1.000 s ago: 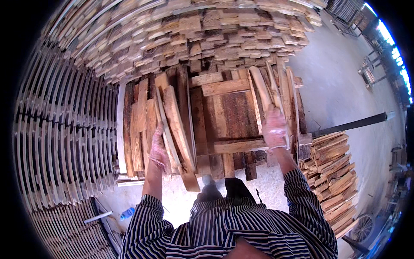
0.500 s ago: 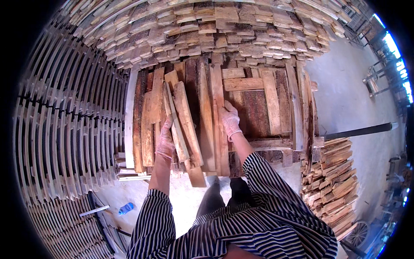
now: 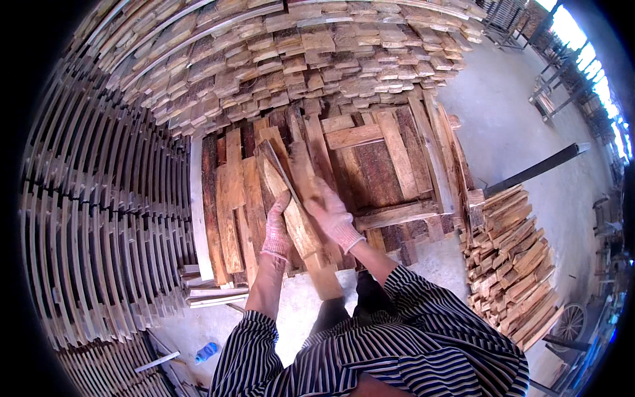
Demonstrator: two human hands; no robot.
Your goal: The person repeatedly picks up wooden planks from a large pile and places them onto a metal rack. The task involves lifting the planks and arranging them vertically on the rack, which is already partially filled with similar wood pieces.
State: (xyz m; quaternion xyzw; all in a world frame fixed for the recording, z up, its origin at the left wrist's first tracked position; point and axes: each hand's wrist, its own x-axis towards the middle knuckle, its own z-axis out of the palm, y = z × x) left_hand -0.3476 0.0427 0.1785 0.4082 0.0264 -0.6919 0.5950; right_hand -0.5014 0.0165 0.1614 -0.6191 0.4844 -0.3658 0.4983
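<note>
Both my hands wear light knit gloves and hold a long rough wooden plank (image 3: 291, 198) tilted on the pile of bark-edged boards (image 3: 390, 165) in front of me. My left hand (image 3: 278, 228) grips the plank's left edge near its lower half. My right hand (image 3: 334, 218) lies on the plank's right side, fingers wrapped over it. The plank's lower end (image 3: 327, 281) sticks out toward my legs.
Tall stacks of curved thin slats (image 3: 99, 218) stand at my left. A wall of stacked short boards (image 3: 297, 59) rises behind the pile. A neat stack of cut boards (image 3: 509, 264) sits at my right on the concrete floor (image 3: 503, 126). A blue bottle (image 3: 206, 352) lies by my feet.
My right hand moved left from the pile's right side onto the plank that my left hand holds. The plank now lifts off the pile, tilted.
</note>
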